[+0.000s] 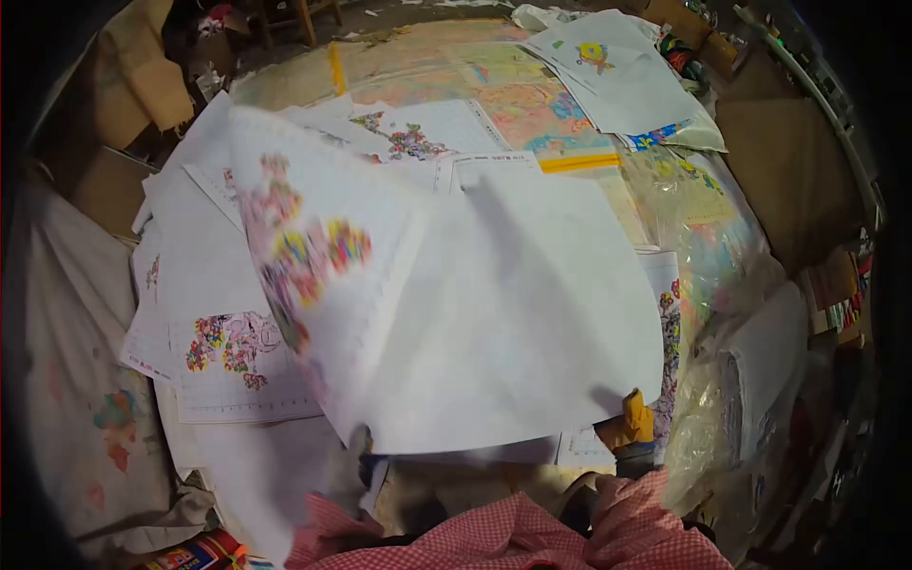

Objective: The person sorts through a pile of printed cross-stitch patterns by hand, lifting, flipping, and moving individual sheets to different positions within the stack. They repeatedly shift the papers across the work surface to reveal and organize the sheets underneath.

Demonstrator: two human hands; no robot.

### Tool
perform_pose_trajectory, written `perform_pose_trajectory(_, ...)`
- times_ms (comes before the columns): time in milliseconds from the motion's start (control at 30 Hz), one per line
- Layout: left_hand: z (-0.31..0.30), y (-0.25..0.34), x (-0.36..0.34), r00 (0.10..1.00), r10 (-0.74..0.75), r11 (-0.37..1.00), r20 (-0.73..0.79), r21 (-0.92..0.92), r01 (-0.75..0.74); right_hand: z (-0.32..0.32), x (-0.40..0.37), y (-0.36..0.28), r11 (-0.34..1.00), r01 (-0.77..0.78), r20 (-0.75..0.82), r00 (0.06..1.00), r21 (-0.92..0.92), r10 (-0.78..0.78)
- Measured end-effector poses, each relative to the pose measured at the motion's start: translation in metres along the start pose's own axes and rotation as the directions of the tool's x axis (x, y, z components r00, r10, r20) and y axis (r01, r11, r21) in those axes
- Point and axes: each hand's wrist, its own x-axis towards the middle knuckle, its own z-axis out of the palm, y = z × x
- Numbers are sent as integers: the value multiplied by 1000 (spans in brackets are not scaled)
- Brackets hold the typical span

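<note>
Both edge holds are closed: the left hand (360,454) pinches the large sheet (532,313) at the left of its near edge; the right hand (635,427), showing yellow at the fingers, clasps it near the right end. Exact finger placement beneath the paper cannot be determined. From this grip, the sheet extends forward, away from the body, plain face up. Its overall long axis cannot be determined because of the fold. The flower-printed flap (318,242), blurred, rises forward and leftward from the left hand, which is the nearer hand. Other printed sheets (233,366) lie left of the grip and beyond it.
</note>
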Motion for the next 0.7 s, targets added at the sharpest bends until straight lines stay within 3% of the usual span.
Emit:
perform_pose_trajectory(33,-6,-19,-3,986,-109,964,-126,230,136,18,0,9,937,-222,-31,971,268,239)
perform_pose_trajectory(67,-38,-69,5,957,-282,956,-64,-101,275,27,-8,21,563,-245,18,925,789,378)
perform_pose_trajectory(100,-15,-69,-6,958,-277,948,-74,-186,260,34,-13,29,-42,-142,146,878,989,455)
perform_pose_trajectory(133,-29,-84,-4,956,-259,964,-135,-92,248,13,5,-21,-433,-141,412,656,890,633)
perform_pose_trajectory(200,-47,-97,0,952,-235,971,-195,-2,239,23,11,2,-418,-118,394,625,901,674)
perform_pose_trajectory(233,-54,-89,2,946,-37,994,-321,87,68,27,14,19,-394,-102,375,588,914,717)
perform_pose_trajectory(267,-62,-81,4,889,168,977,-425,193,-93,31,18,41,-408,-129,393,627,904,672)
perform_pose_trajectory(333,-78,-58,20,655,558,727,-510,680,-90,28,28,72,-359,-219,413,621,907,666)
perform_pose_trajectory(400,-64,-9,20,621,265,956,-738,284,-71,20,34,107,-305,-296,425,609,905,670)
perform_pose_trajectory(433,-78,-9,25,622,264,956,-737,285,-69,11,36,130,10,-375,237,605,927,760)
perform_pose_trajectory(500,-115,-14,33,619,306,950,-724,187,-252,-5,34,168,575,-494,-165,648,653,744)
perform_pose_trajectory(533,-119,-17,25,623,312,949,-717,199,-246,-8,20,181,564,-501,-161,637,657,754)
perform_pose_trajectory(600,-122,-30,17,671,309,933,-674,353,-75,-18,-12,208,696,-657,-203,669,288,715)
perform_pose_trajectory(633,-126,-41,23,675,307,934,-670,348,-80,-26,-28,221,718,-692,-219,691,74,689)
perform_pose_trajectory(700,-134,-65,37,550,270,952,-791,133,-276,-43,-58,236,646,-671,-220,736,-364,640)
